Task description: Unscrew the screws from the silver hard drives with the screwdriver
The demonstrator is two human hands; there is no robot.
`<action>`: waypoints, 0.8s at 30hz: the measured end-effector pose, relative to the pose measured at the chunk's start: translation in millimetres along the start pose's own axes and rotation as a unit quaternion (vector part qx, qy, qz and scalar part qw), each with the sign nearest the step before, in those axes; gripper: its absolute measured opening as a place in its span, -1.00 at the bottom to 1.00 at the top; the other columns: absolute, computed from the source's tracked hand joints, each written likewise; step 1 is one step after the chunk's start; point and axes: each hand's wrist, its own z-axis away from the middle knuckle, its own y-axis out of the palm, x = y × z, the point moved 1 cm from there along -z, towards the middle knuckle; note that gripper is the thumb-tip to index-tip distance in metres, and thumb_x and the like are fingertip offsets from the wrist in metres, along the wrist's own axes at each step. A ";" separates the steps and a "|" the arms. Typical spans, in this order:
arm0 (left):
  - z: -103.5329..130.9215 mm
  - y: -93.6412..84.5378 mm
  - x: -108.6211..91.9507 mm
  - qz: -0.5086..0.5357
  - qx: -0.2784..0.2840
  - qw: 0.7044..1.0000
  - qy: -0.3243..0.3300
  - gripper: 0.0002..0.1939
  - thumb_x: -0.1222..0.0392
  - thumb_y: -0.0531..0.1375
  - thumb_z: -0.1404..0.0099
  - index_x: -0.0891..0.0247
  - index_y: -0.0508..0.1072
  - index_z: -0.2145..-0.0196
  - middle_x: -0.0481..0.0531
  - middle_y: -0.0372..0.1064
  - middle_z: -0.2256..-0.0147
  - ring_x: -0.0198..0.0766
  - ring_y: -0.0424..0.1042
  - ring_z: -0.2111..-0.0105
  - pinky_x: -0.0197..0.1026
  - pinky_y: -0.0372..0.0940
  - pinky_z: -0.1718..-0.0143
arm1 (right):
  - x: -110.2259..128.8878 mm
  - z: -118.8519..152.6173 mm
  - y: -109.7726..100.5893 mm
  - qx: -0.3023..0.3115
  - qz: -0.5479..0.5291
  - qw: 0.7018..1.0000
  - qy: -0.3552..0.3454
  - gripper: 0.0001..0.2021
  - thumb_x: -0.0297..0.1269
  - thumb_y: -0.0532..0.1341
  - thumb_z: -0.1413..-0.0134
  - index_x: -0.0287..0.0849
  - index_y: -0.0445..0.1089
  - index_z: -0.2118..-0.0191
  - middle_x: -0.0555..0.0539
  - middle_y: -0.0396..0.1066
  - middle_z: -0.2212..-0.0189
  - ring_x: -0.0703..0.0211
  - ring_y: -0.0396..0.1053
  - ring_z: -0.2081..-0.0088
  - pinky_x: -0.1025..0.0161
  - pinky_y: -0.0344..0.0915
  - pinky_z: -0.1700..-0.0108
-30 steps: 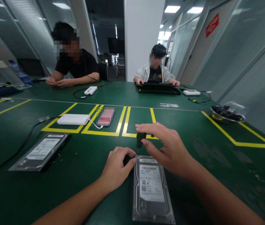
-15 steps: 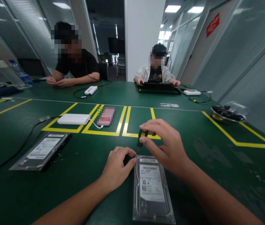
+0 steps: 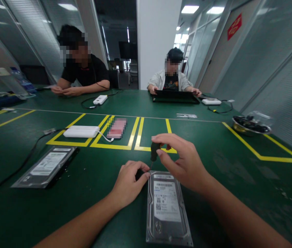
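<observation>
A hard drive (image 3: 168, 210) lies label up on the green table in front of me. At its far left corner stands a small screwdriver (image 3: 154, 152), nearly upright, with its thin shaft reaching down to that corner. My right hand (image 3: 180, 158) has thumb and fingertips at the dark handle. My left hand (image 3: 131, 182) is closed in a pinch beside the shaft's tip, thumb touching the drive's corner. Whatever the left fingertips pinch is too small to make out. A second hard drive (image 3: 46, 167) rests on the table to the left, with tiny bits scattered beside it.
A white power bank (image 3: 81, 131) is cabled to a phone (image 3: 117, 128) within yellow tape outlines. At the right stands a metal bowl (image 3: 251, 125) of dark parts. A black cable (image 3: 24, 162) runs along the left. Two people sit across the table, one holding a black tablet-like panel (image 3: 175, 96).
The screwdriver's handle has turned, so its yellow marking no longer shows. My right fingers have shifted slightly around it. My left hand and the drive stay nearly where they were.
</observation>
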 end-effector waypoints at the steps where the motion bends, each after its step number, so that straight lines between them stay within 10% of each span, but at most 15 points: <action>1: -1.1 -0.3 0.5 0.000 0.002 1.000 0.002 -0.92 0.17 0.19 -0.30 0.14 0.48 0.26 -0.08 0.48 0.23 -0.13 0.36 0.14 -0.08 0.15 0.12 | -0.1 0.1 0.4 0.003 -0.008 1.000 -0.001 -0.71 -0.49 0.20 -0.15 -0.16 0.39 0.01 -0.07 0.46 0.08 0.19 0.39 0.07 0.22 0.36 0.11; 24: -10.2 -3.5 6.9 0.038 0.039 0.998 0.029 -0.90 0.26 0.20 -0.29 0.14 0.51 0.25 -0.08 0.51 0.24 -0.16 0.39 0.15 -0.12 0.17 0.08 | -1.8 1.6 1.6 -0.024 0.000 1.000 0.013 -0.74 -0.46 0.23 -0.14 -0.12 0.41 0.05 -0.03 0.46 0.18 0.20 0.38 0.18 0.20 0.34 0.17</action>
